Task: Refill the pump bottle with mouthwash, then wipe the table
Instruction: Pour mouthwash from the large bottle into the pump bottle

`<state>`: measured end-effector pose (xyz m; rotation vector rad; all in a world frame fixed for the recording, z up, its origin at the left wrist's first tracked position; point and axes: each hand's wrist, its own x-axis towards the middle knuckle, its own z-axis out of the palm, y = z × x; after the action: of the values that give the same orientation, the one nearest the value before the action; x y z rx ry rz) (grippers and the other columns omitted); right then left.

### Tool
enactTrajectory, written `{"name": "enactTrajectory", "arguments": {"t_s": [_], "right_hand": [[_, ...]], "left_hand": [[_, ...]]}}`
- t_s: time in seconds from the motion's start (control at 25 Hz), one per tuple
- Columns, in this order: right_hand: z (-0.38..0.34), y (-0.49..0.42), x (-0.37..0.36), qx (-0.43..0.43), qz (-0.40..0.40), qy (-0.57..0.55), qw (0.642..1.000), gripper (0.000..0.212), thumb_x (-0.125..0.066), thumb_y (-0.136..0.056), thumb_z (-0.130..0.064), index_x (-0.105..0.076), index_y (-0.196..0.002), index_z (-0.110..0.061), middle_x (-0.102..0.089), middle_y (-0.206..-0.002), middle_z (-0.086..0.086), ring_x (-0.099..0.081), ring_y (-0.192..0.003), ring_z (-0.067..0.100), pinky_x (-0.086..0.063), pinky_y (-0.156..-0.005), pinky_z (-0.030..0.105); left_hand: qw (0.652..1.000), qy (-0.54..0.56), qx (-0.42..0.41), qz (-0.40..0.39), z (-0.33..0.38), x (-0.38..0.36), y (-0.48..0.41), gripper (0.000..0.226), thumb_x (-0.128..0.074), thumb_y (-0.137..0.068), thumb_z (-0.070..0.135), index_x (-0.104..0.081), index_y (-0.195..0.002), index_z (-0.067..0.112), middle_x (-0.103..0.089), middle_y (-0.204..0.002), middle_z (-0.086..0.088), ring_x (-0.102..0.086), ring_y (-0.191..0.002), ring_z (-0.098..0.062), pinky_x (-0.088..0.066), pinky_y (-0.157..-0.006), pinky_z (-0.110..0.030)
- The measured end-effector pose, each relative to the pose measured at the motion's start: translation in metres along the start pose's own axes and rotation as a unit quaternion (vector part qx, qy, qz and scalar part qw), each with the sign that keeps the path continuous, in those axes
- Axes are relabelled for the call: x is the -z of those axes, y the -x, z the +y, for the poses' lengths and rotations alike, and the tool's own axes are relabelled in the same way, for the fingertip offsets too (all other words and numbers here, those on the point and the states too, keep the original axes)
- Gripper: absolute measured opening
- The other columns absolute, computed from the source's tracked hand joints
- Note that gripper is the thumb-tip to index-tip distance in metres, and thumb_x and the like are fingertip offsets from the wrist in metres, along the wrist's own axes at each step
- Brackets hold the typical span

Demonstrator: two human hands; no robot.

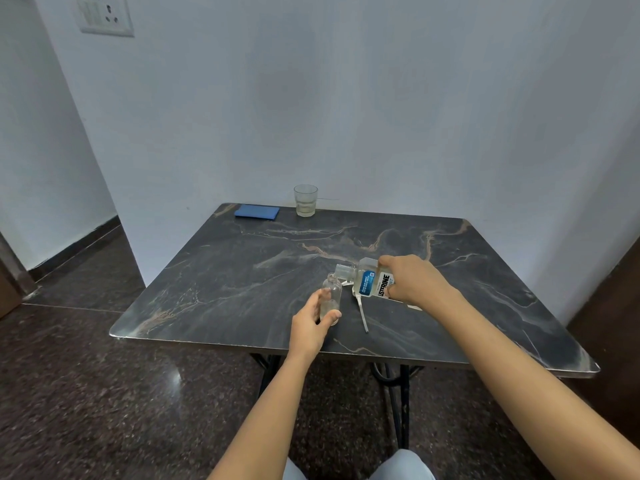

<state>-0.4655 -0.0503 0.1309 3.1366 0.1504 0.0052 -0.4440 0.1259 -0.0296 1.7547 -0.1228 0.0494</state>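
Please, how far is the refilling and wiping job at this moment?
Done: the pump is off and lies on the table. In hand: the left hand holds the small bottle upright; the right hand tilts the mouthwash bottle toward its neck. Left: filling, refitting the pump, wiping; the blue cloth lies untouched at the far edge.

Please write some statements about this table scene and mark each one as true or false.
1. The left hand holds the small clear glass bottle, whose neck is open. True.
2. The right hand tilts the clear mouthwash bottle with the blue label toward the small bottle. True.
3. The white pump with its tube is screwed onto the small bottle. False: it lies on the dark marble table, beside that bottle.
4. The folded blue cloth lies under the right hand. False: it lies at the far left corner, near the clear drinking glass.
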Motion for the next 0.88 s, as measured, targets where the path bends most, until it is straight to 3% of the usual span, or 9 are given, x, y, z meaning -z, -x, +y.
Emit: {"name": "enactTrajectory", "arguments": {"t_s": [0.12, 0.32, 0.88], "right_hand": [[-0.0004, 0.0008, 0.0007, 0.0, -0.001, 0.0, 1.0, 0.045, -0.062, -0.086, -0.024, -0.048, -0.129, -0.024, -0.064, -0.122, 0.005, -0.062, -0.109, 0.024, -0.055, -0.085, 0.039], [-0.0017, 0.0016, 0.002, -0.003, -0.001, 0.002, 1.0, 0.045, -0.061, -0.086, -0.022, -0.047, -0.129, -0.024, -0.064, -0.122, 0.005, -0.061, -0.109, 0.024, -0.052, -0.084, 0.038], [-0.0027, -0.0025, 0.0034, -0.005, -0.011, 0.009, 1.0, 0.048, -0.064, -0.084, -0.024, -0.047, -0.129, -0.025, -0.063, -0.122, 0.003, -0.061, -0.11, 0.023, -0.052, -0.092, 0.042]], "left_hand": [[1.0, 0.003, -0.003, 0.001, -0.001, 0.0002, 0.0005, 0.043, -0.068, -0.087, 0.02, -0.051, -0.124, 0.036, -0.056, -0.117, 0.022, -0.053, -0.114, -0.001, -0.04, -0.095, -0.015], [1.0, 0.002, 0.0, 0.002, 0.0008, 0.0, 0.0004, 0.051, -0.067, -0.088, 0.02, -0.048, -0.135, 0.026, -0.052, -0.12, 0.019, -0.049, -0.117, -0.001, -0.039, -0.099, -0.018], [1.0, 0.001, 0.007, 0.001, 0.001, 0.0009, 0.0006, 0.054, -0.067, -0.088, 0.019, -0.046, -0.138, 0.024, -0.051, -0.121, 0.018, -0.049, -0.115, 0.0, -0.039, -0.097, -0.017]]}}
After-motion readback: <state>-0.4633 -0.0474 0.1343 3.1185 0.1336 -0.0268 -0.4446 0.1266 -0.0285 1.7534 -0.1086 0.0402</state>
